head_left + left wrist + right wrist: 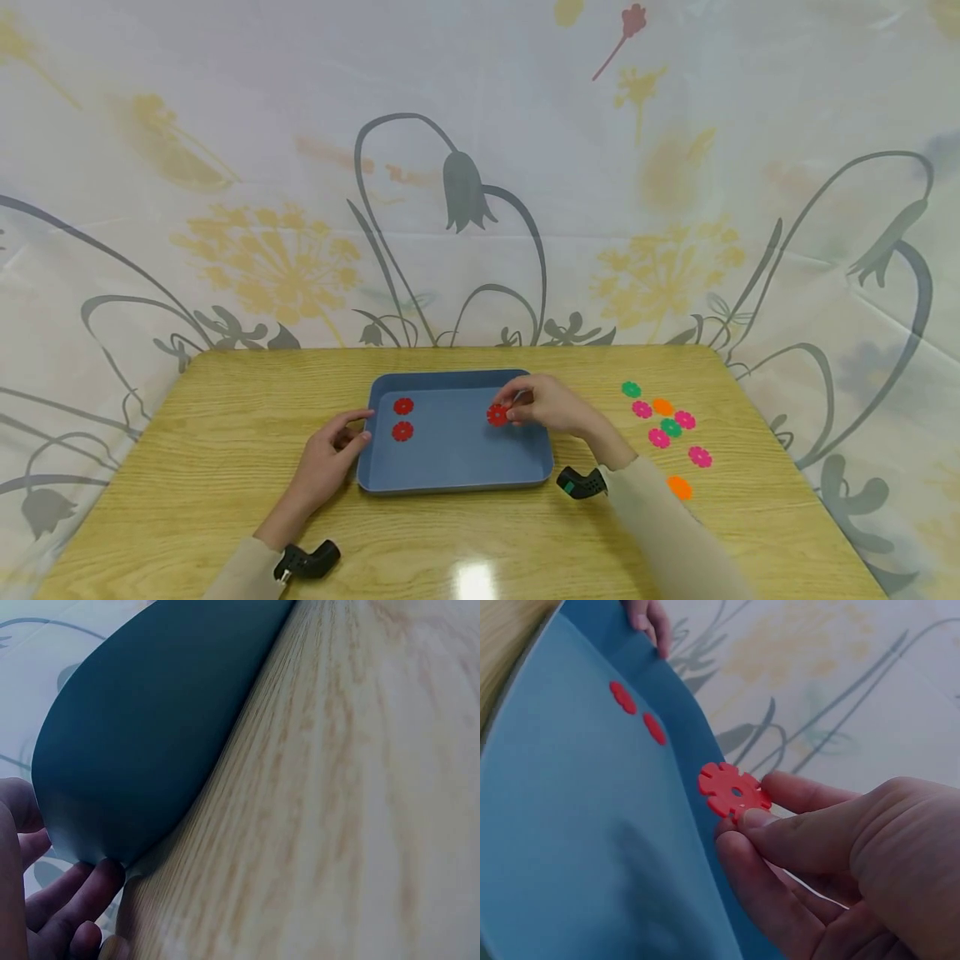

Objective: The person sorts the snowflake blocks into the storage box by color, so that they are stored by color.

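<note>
A blue rectangular tray [457, 454] lies on the table. At its left rim, my left hand [327, 457] holds the tray wall, fingers curled against the outside in the left wrist view. My right hand [553, 406] pinches a red flower-shaped disc [724, 787] between thumb and fingers, above the tray's right part. The disc has a notched edge and a small hole in its middle. Two more red discs, an upper one [403, 406] and a lower one [402, 432], lie flat in the tray's left part.
Right of the tray, several loose flower discs lie on the wooden table [225, 433]: green [632, 389], pink [701, 456] and orange [679, 488] ones. The right forearm passes close to the orange one. A floral-patterned sheet [525, 100] stands behind the table.
</note>
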Action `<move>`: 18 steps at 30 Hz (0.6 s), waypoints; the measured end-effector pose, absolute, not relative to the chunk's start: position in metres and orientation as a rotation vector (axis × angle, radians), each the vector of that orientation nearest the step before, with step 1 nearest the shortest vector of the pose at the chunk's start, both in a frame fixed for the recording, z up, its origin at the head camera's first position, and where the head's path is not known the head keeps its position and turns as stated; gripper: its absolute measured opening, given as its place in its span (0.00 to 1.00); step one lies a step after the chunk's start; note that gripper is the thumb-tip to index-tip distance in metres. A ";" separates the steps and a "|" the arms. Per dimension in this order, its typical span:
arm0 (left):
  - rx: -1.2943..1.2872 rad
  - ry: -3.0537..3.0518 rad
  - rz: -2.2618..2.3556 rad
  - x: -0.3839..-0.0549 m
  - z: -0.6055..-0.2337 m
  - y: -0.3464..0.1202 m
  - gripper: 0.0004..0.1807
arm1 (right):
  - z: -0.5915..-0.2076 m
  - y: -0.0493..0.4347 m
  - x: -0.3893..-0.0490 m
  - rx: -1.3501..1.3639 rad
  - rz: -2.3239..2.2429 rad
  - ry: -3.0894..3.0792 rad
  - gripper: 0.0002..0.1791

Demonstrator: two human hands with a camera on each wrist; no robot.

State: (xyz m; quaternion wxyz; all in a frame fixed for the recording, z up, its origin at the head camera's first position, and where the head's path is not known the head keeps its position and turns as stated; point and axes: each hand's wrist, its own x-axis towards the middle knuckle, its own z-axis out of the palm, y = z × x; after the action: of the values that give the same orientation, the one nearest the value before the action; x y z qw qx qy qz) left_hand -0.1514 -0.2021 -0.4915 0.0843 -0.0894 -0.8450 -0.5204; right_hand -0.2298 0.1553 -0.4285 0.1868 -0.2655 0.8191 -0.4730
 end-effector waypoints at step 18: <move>-0.276 -2.525 -1.558 -0.152 -0.492 -0.203 0.18 | -0.433 0.100 -0.248 -0.895 -1.137 2.273 0.12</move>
State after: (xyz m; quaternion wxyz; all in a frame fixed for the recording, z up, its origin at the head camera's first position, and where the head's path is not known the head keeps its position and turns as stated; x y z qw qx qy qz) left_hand -0.1517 -0.2027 -0.4923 0.0807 -0.0923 -0.8446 -0.5212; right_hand -0.2478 0.1002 -0.4330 0.2217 -0.3240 0.8225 -0.4116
